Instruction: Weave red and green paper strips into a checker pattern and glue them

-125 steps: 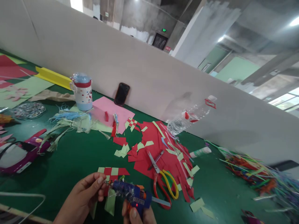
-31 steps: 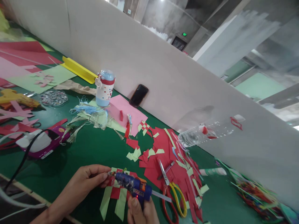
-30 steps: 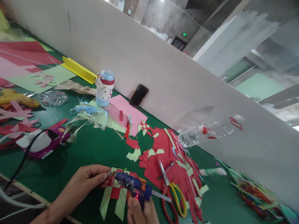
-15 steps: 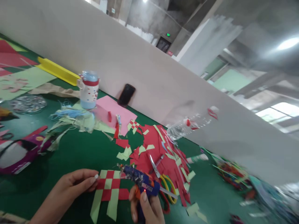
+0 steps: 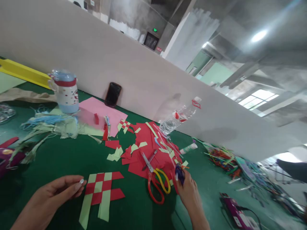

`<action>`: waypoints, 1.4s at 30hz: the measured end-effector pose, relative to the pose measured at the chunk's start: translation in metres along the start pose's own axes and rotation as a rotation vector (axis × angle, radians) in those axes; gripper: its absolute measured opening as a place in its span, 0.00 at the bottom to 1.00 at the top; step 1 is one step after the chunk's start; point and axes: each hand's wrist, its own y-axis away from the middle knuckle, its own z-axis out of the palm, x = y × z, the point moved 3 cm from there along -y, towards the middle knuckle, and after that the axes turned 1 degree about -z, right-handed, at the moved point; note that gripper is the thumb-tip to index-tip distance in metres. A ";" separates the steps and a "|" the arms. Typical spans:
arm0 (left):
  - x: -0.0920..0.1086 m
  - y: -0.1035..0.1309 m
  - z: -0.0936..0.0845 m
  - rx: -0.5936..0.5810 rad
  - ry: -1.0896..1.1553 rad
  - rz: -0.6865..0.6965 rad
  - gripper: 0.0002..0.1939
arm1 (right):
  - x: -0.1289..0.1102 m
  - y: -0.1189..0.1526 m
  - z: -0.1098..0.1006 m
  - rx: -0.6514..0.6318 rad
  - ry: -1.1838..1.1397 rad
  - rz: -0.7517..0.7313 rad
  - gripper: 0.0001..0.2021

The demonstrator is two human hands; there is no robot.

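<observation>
A woven red and light-green paper piece (image 5: 98, 187) lies on the green table, its loose strips pointing down and right. Just left of it, my left hand (image 5: 69, 188) pinches a small white object (image 5: 82, 181) between thumb and fingertips. My right hand (image 5: 188, 188) is closed on a dark blue glue gun (image 5: 179, 174), seen mostly end-on, at the right edge of the red paper scraps (image 5: 141, 134). Scissors with red and yellow handles (image 5: 153, 172) lie open between the woven piece and my right hand.
Behind are a cup (image 5: 67, 92), a phone (image 5: 113, 94) and a plastic bottle (image 5: 178, 118), near a pale partition (image 5: 134, 70). Frayed strings (image 5: 50, 123) lie left. Coloured strips (image 5: 223, 159) and a purple device (image 5: 236, 212) lie right.
My right hand has carried the glue gun away from the woven paper to the right, uncovering the scissors. The view has turned right. My left hand keeps its pinch beside the paper.
</observation>
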 end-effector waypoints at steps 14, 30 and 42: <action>0.019 0.029 0.037 -0.115 0.206 -0.130 0.24 | -0.176 0.058 -0.034 0.071 -0.563 -0.546 0.10; 0.030 0.017 0.029 -0.195 -0.038 0.103 0.19 | -0.288 0.084 0.025 -0.416 -1.032 -0.512 0.11; 0.024 0.019 0.019 -0.137 -0.006 0.099 0.21 | -0.273 0.075 0.026 -0.235 -0.909 -0.522 0.16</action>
